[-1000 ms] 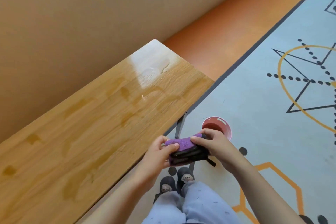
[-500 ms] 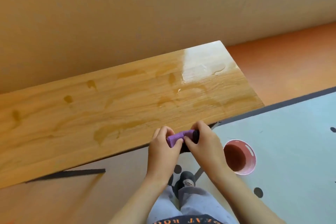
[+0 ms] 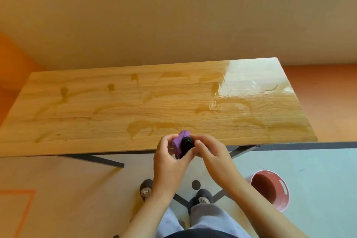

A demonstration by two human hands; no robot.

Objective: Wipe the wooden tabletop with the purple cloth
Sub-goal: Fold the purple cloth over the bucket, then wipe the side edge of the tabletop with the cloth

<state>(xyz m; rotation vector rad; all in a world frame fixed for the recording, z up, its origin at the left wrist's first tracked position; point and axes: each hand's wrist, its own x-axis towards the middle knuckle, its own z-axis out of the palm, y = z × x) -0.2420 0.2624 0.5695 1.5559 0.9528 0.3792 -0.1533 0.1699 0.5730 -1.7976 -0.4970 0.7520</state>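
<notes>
Head view, looking down: grips the purple cloth (image 3: 178, 141) in both hands as a tight bundle, purple folds toward the left fingers (image 3: 164, 141), a dark layer (image 3: 187, 144) toward the right fingers (image 3: 202, 139). Curls the left hand (image 3: 170, 162) round the bundle from the left, fingers wrapped over its top, thumb pressing up from below. Pinches the other side with the right hand (image 3: 214, 158), fingers bent onto the dark layer. Holds the bundle at the near edge of the tabletop (image 3: 87, 106); touching the wood or just above it, cannot tell. Beyond the fingers, across the wood: darker wet-looking patches (image 3: 146, 125), the closest just past the fingertips, and a bright glare (image 3: 251, 75) far off to the right of the right fingers. Behind the tabletop, a plain tan wall (image 3: 173, 15). Below the wrists, on the floor: two grey slippers (image 3: 145, 189) with small animal faces, pale trousers (image 3: 208, 216), dark table legs (image 3: 100, 160). Right of the right forearm, well apart from the fingers: a pink bucket (image 3: 270, 189) standing upright on a pale blue mat (image 3: 318, 170), open mouth toward the camera.
</notes>
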